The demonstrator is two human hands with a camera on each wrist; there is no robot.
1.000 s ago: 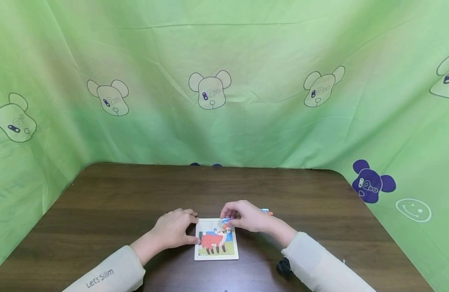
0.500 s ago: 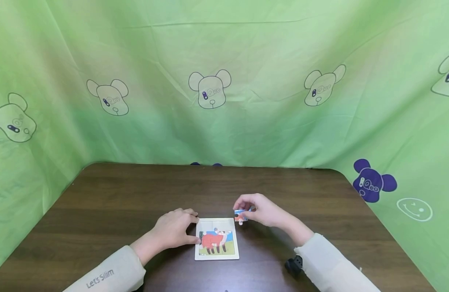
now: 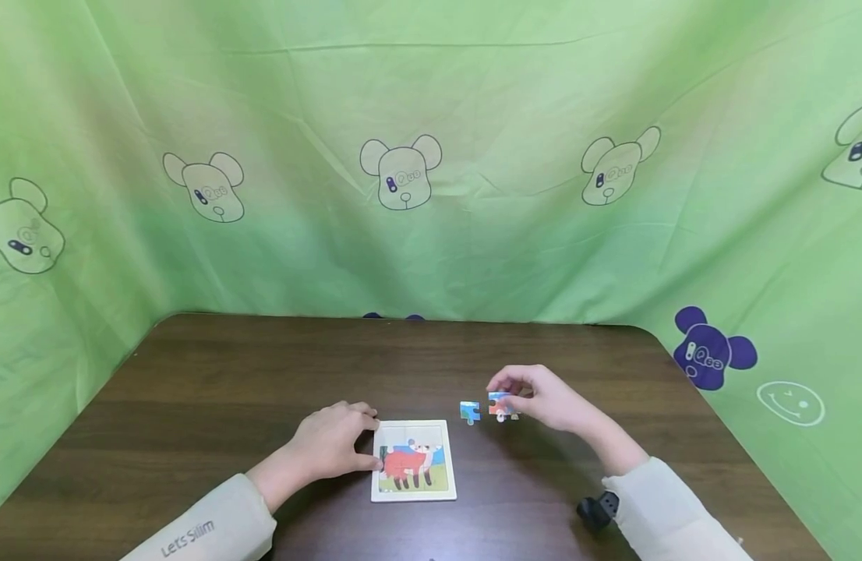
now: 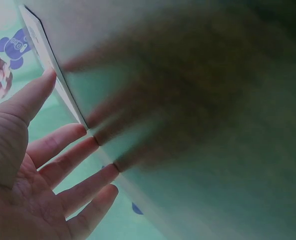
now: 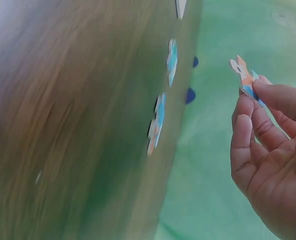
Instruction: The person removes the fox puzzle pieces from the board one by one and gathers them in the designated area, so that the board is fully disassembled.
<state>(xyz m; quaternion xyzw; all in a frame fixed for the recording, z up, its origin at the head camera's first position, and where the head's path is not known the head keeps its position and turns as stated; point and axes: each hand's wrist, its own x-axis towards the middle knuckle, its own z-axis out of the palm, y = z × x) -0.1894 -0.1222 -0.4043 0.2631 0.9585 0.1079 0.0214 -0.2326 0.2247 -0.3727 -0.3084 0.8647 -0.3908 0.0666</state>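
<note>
The pale-framed puzzle point(image 3: 414, 496) shows a red, dark-legged animal. The left hand point(image 3: 333, 440), fingers straight, touches its left edge; to its right, the right hand point(image 3: 541, 399) pinches a blurred, seemingly orange-and-blue piece point(image 5: 245, 78).

From my head, soft, even light brightens the green curtain point(image 3: 298, 101), while the brown table point(image 3: 263, 358) carries a pale sheen near me and faint shadows beneath my sleeves point(image 3: 217, 506), and the wide lens skews the bear prints point(image 3: 24, 226) towards the sides. At my left wrist it is dimmer: beyond my left hand point(image 4: 28, 182) the table turns murky, with blurred dark streaks, and the upper left corner glares pale. At my right wrist, a milky haze dulls the colours and smears the wood grain, though my right hand point(image 5: 277, 155) looks fairly crisp.
</note>
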